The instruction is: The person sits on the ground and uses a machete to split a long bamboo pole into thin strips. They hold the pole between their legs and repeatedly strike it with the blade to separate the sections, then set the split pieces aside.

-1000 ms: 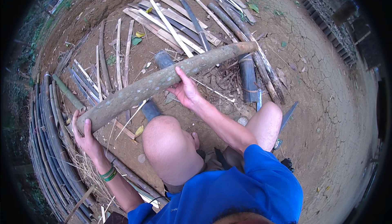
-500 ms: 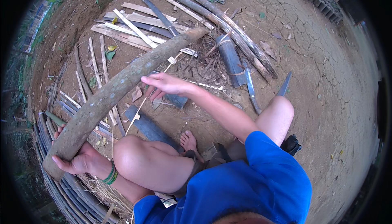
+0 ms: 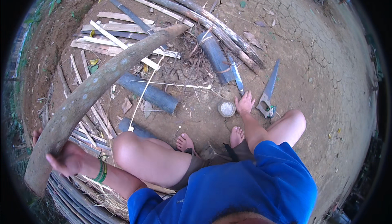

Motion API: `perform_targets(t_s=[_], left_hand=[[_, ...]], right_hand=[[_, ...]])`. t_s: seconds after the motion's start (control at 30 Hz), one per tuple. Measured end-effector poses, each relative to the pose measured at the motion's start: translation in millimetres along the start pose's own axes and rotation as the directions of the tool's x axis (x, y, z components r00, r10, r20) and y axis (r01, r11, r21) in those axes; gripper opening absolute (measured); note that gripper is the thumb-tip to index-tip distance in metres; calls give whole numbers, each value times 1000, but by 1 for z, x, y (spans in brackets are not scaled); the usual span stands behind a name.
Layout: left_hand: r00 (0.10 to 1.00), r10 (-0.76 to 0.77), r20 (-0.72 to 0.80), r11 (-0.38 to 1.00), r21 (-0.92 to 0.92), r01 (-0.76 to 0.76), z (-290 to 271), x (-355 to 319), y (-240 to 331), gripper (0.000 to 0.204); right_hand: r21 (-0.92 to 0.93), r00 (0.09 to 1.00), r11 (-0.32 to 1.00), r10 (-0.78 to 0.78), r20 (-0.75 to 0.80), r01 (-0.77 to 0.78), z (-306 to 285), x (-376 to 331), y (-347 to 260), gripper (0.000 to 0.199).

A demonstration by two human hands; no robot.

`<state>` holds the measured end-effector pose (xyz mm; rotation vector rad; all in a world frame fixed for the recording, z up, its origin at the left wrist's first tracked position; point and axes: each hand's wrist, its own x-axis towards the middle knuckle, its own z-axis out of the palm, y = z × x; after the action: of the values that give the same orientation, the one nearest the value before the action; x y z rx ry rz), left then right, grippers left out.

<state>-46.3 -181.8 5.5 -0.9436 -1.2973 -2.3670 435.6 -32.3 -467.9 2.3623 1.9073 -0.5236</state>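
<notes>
A long, slightly curved log (image 3: 87, 91) with mottled grey-brown bark slants across the left side. My left hand (image 3: 67, 158) supports its near end from beneath, thumb on one side and fingertips showing on the other. My right hand (image 3: 245, 102) reaches down to a large knife (image 3: 237, 76) on the ground, fingers spread over its handle, which is mostly hidden under the hand. The blade points away from me. A small round container (image 3: 226, 108) with pale contents stands left of my right hand. To its right lies a handsaw (image 3: 269, 89).
Dark bamboo sections (image 3: 151, 93) lie in front of me, another (image 3: 214, 56) farther off, tied with a band. Two long poles (image 3: 216, 23) lie beyond. Split strips (image 3: 114, 38) are scattered at far left; thin dark poles (image 3: 67, 197) are bundled at near left.
My right hand has left the log's side and moved right, down to the knife handle. The log's near end has shifted left and nearer in my left hand. The container and saw handle are now visible.
</notes>
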Motion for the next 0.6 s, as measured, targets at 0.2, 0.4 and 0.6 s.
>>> perform_targets(t_s=[0.2,0.4,0.6], left_hand=[[941,-332,-56,939,-116,325,15,-29,-40,68],[899,-295,-325,948,15,317,74,-10,37,76],[954,-287,-82,955,-106,278,32,14,79,66]], right_hand=[[114,999,993,9,53,-15,5,14,4,64],[113,975,993,-12,223,-14,-52,39,-30,51],[393,976,918,-36,214,-53,-130,21,-75,55]])
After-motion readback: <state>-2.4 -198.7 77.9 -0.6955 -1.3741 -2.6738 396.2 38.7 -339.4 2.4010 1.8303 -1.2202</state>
